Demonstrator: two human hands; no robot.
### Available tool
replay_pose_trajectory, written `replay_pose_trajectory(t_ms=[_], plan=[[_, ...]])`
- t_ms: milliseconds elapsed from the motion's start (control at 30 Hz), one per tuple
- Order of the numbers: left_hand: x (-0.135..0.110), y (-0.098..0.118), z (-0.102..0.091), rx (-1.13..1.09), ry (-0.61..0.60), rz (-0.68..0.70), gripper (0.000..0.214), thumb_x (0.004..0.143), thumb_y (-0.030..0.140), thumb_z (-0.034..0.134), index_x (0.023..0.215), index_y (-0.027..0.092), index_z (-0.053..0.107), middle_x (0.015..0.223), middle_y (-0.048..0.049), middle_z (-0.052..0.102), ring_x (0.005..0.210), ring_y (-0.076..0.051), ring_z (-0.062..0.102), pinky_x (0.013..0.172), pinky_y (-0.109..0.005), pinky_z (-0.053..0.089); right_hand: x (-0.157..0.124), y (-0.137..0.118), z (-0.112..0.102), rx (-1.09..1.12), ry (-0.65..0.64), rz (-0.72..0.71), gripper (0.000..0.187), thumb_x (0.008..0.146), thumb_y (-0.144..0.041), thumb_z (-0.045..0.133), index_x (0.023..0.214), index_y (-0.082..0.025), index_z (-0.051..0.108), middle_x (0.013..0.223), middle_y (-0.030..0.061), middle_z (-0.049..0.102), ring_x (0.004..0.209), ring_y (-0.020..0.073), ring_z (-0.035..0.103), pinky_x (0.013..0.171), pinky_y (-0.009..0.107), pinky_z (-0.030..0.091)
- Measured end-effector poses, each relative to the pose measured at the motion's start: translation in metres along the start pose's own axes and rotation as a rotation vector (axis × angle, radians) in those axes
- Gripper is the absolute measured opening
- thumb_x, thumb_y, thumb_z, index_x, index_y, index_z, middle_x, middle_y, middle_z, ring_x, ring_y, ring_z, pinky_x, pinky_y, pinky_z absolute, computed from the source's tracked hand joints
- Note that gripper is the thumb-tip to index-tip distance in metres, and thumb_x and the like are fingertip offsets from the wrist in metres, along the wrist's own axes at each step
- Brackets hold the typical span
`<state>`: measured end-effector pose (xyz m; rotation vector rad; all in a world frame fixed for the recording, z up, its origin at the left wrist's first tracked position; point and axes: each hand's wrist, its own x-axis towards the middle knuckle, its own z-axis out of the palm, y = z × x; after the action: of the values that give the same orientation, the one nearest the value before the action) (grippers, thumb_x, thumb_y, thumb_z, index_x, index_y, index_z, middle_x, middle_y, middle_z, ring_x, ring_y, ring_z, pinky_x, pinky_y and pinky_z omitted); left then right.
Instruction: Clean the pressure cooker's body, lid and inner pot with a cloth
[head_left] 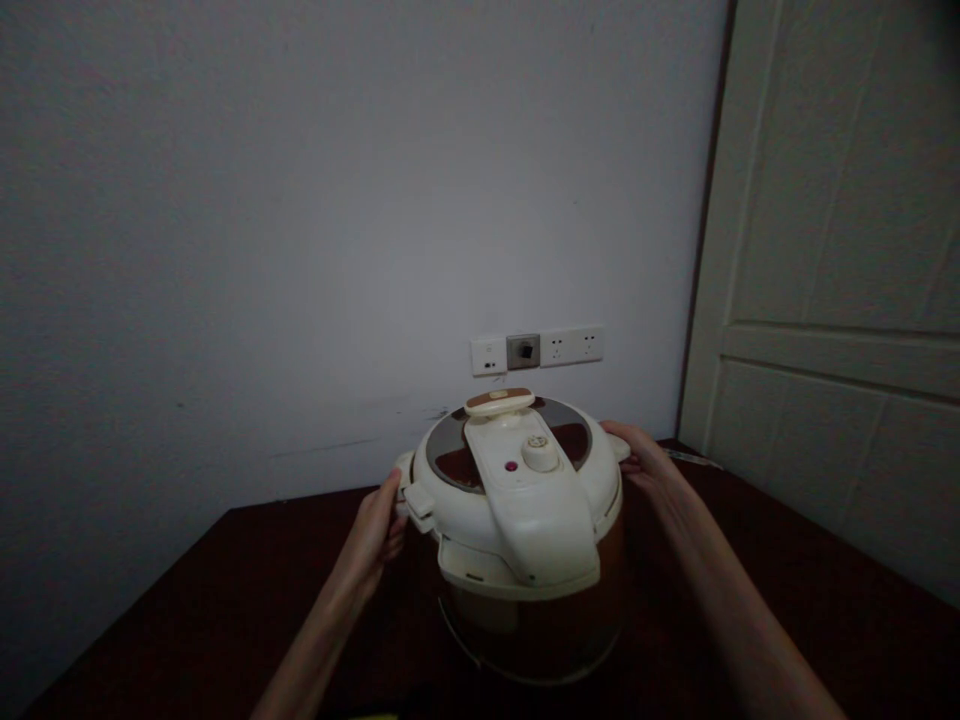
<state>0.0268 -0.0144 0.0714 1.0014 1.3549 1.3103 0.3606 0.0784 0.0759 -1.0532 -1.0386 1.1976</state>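
An electric pressure cooker (532,530) with a white lid and a brown body is between my two hands. Its lid carries a raised handle (499,402), a round white valve knob (540,453) and a small red button. My left hand (379,520) is closed around the side handle on the left. On the other side, my right hand (637,455) grips the right handle, its fingers curled underneath. The lid sits on the body. Whether the base rests on the table or is lifted, I cannot tell in the dim light.
Beneath is a dark reddish-brown table (300,560) set against a pale wall (300,250). Several wall sockets (571,345) are behind the cooker. A panelled white door (840,300) stands at the right. A thin pale item (694,459) lies near the back right corner.
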Motion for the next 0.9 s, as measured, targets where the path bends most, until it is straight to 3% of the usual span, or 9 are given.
replay_pose_trajectory(t_ms=[300, 767, 900], plan=[[-0.0037, 0.0065, 0.001, -0.022, 0.071, 0.035, 0.047, 0.07, 0.063, 0.05, 0.057, 0.02, 0.037, 0.034, 0.0117, 0.021, 0.028, -0.002, 0.013, 0.033, -0.015, 0.008, 0.0022, 0.0058, 0.0047, 0.044, -0.072, 0.082, 0.014, 0.057, -0.026, 0.06, 0.053, -0.015, 0.052, 0.036, -0.0074, 0.039, 0.029, 0.0009, 0.021, 0.03, 0.016, 0.007], [-0.005, 0.0068, -0.0008, 0.025, 0.055, -0.006, 0.045, 0.07, 0.063, 0.048, 0.057, 0.021, 0.037, 0.035, 0.0115, 0.022, 0.029, -0.003, 0.013, 0.033, -0.016, 0.008, -0.0003, 0.0056, 0.0084, -0.009, -0.037, 0.105, 0.019, 0.064, -0.025, 0.059, 0.052, -0.017, 0.048, 0.036, -0.0077, 0.037, 0.028, 0.0019, 0.024, 0.027, 0.016, 0.009], [-0.0016, 0.0069, -0.0047, 0.033, -0.004, -0.021, 0.046, 0.07, 0.063, 0.049, 0.056, 0.021, 0.037, 0.034, 0.0115, 0.022, 0.029, -0.002, 0.012, 0.033, -0.016, 0.007, 0.0019, 0.0076, 0.0051, -0.062, -0.062, 0.102, 0.021, 0.067, -0.029, 0.06, 0.053, -0.016, 0.05, 0.037, -0.0074, 0.039, 0.028, 0.0015, 0.022, 0.028, 0.016, 0.009]])
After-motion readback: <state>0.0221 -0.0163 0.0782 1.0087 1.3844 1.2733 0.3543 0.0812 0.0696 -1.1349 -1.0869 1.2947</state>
